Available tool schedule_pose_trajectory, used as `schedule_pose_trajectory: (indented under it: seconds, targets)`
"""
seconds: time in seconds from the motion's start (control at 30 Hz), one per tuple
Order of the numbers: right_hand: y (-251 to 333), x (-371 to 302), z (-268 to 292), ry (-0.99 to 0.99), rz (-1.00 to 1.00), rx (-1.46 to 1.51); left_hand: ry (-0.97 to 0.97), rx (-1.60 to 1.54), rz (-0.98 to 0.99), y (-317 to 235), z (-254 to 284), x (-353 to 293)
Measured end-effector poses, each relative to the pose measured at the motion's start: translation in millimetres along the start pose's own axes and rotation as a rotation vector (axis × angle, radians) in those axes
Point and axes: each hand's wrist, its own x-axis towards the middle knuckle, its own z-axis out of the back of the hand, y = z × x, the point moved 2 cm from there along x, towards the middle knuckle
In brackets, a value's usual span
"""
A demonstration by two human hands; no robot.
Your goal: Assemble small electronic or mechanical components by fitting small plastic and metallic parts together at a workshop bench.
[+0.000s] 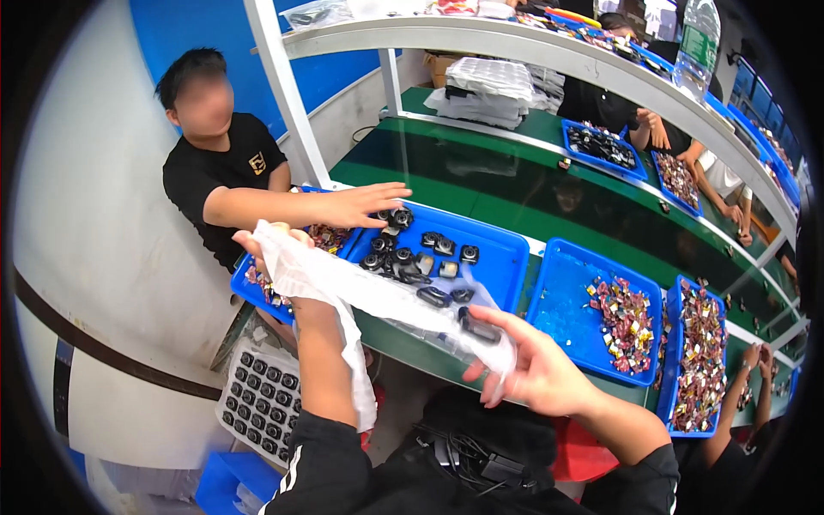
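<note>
A white, thin plastic bag (360,292) stretches between my two hands over the near edge of a blue tray (502,249). Its upper left end is gripped in my left hand (273,245), whose fingers are partly covered by the plastic. My right hand (545,365) pinches the lower right end, with a dark part (478,326) at its thumb; motion blurs this end. Inside the tray lie several small black camera-like parts (442,245), mostly on the left side. A co-worker's hand (365,206) reaches over them with fingers spread.
To the right stand a blue tray (549,300) with small reddish parts and another full one (678,378). The green conveyor (489,189) runs behind, under a white shelf frame (481,27). A white tray of black parts (236,390) sits low left. Co-workers are nearby.
</note>
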Motion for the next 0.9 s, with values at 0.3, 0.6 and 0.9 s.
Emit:
schedule_pose_trajectory:
  seconds: [0.3, 0.6, 0.9]
  targets:
    - [26, 12, 18, -0.359, 0.12, -0.411, -0.24, 0.104, -0.195, 4, -5, 32]
    - [42, 25, 45, -0.394, 0.053, -0.24, -0.211, 0.375, -0.13, -13, -95, -6]
    - [35, 43, 22, -0.438, 0.365, -0.351, -0.046, 0.016, 0.051, -72, -37, -23]
